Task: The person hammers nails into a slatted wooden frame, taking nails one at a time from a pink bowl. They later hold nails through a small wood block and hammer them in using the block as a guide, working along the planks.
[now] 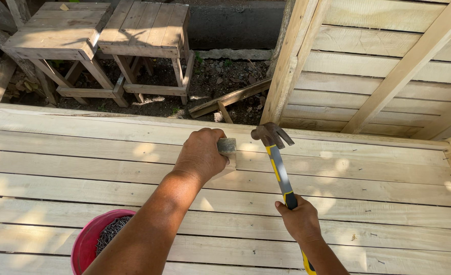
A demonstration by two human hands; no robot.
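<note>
left hand (201,154) gripping wood block (227,148), right hand (300,220) raising claw hammer (272,136)

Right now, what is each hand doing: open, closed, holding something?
Left hand: closed on a small wooden block, pressed against the plank surface.
Right hand: closed around the handle of a claw hammer, head raised.

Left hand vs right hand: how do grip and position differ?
The left hand wraps a small wooden block, pressing it against the slatted panel; the right hand grips a claw hammer low on its handle. The left hand sits farther up the panel, the right hand nearer the camera. Both are closed around something.
</note>
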